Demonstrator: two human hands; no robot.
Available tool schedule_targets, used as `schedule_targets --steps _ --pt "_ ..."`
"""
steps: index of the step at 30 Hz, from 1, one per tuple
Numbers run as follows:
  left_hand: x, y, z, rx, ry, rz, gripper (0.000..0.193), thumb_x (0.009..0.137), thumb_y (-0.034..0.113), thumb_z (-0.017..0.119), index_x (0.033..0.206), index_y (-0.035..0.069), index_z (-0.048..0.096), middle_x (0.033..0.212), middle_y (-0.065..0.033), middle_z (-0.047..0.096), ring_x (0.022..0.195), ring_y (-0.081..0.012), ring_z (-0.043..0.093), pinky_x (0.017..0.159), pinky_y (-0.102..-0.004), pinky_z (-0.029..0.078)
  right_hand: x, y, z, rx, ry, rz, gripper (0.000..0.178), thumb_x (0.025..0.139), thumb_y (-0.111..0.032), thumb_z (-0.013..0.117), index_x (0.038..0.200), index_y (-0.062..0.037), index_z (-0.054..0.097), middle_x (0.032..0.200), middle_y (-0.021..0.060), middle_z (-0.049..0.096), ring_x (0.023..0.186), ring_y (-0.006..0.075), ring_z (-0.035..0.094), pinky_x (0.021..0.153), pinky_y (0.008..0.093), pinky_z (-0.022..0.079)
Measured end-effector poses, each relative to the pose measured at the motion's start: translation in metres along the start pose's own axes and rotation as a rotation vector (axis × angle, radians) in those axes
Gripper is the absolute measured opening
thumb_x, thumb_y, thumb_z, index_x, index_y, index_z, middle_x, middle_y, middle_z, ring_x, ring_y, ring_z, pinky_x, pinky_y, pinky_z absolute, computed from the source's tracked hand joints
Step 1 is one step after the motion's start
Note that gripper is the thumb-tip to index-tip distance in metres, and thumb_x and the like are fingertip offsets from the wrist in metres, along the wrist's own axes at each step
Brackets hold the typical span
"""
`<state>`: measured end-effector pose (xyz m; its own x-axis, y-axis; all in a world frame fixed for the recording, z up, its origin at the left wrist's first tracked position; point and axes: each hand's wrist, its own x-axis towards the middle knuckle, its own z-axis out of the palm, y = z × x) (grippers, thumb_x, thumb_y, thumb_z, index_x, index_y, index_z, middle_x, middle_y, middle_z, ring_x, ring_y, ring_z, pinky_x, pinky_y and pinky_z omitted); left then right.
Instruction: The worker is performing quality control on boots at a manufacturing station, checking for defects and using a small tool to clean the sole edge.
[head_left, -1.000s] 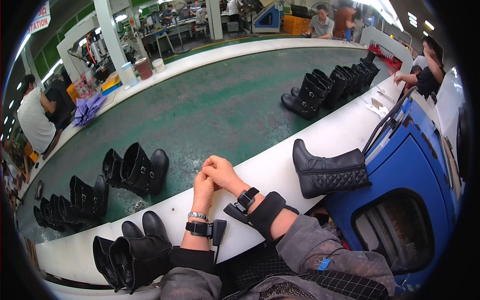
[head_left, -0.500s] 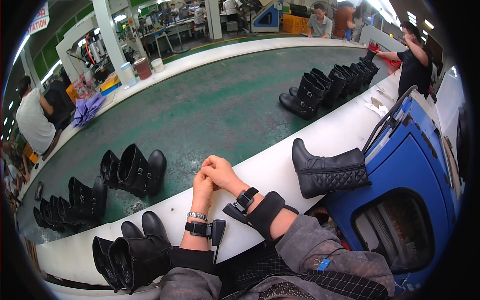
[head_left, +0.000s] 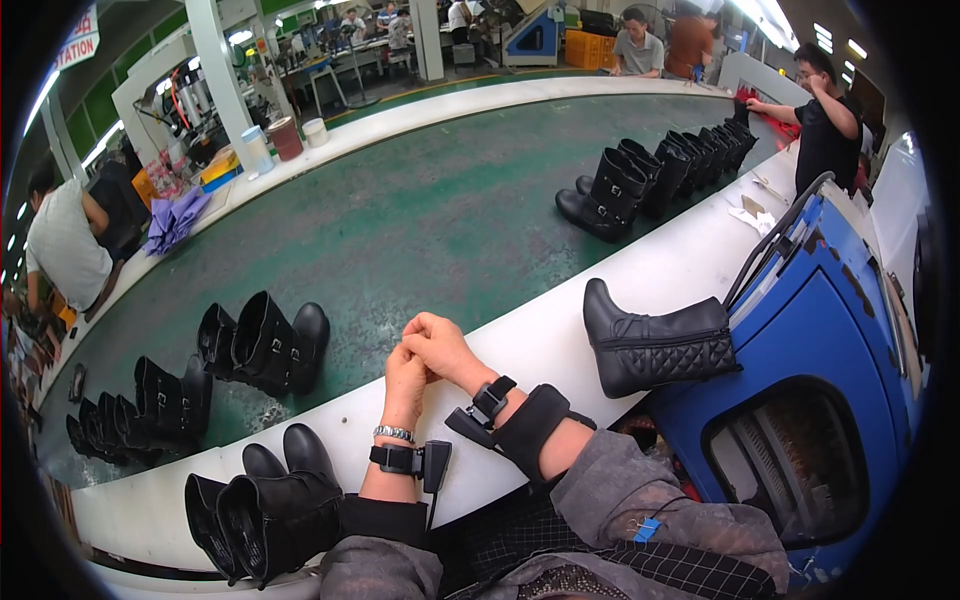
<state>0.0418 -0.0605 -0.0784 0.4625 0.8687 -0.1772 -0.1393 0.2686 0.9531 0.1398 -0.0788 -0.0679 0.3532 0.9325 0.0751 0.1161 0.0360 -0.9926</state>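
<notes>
My left hand (head_left: pixel 404 388) and my right hand (head_left: pixel 440 345) meet over the far edge of the white ledge. The fingers of both are closed and pressed together; whether anything lies between them is hidden. To their right, a black quilted boot (head_left: pixel 660 345) lies on its side on the ledge, touched by neither hand. A pair of black boots (head_left: pixel 285 510) lies left of my left forearm, with openings toward me. Beyond my hands, black buckled boots (head_left: pixel 268 345) stand on the green belt (head_left: pixel 440 220).
Close on my right is a blue machine (head_left: pixel 790 340) with a dark window. More boots (head_left: pixel 610 195) line the belt at the far right, near a person in black (head_left: pixel 830 135). Purple cloth (head_left: pixel 177 218) and tubs (head_left: pixel 286 138) rest on the far ledge.
Boots on the green belt have shifted slightly left. The person in black at the far right has moved their head and raised arm. My hands stay in place.
</notes>
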Motion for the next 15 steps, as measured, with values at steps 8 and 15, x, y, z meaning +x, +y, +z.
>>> schedule_targets --steps 8,15 --pt "0.0018 -0.0028 -0.0019 -0.005 -0.006 0.011 0.022 0.088 0.012 0.058 0.108 0.002 0.057 0.097 -0.0073 0.064 0.081 -0.0167 0.066 0.068 -0.0306 0.056 0.0000 -0.0008 -0.0010 -0.023 -0.015 -0.011 0.015 0.079 -0.013 0.059 0.086 -0.0004 0.060 0.076 0.0079 0.065 0.070 0.0137 0.061 0.065 0.0279 0.049" --pt "-0.0029 0.0034 0.0012 -0.006 0.011 -0.003 0.019 0.088 0.009 0.055 0.105 0.000 0.059 0.098 -0.0075 0.063 0.083 -0.0147 0.064 0.068 -0.0272 0.055 0.0009 0.0013 -0.0003 -0.034 -0.027 -0.022 0.013 0.081 -0.012 0.059 0.087 -0.0002 0.060 0.077 0.0062 0.065 0.070 0.0106 0.061 0.064 0.0256 0.049"
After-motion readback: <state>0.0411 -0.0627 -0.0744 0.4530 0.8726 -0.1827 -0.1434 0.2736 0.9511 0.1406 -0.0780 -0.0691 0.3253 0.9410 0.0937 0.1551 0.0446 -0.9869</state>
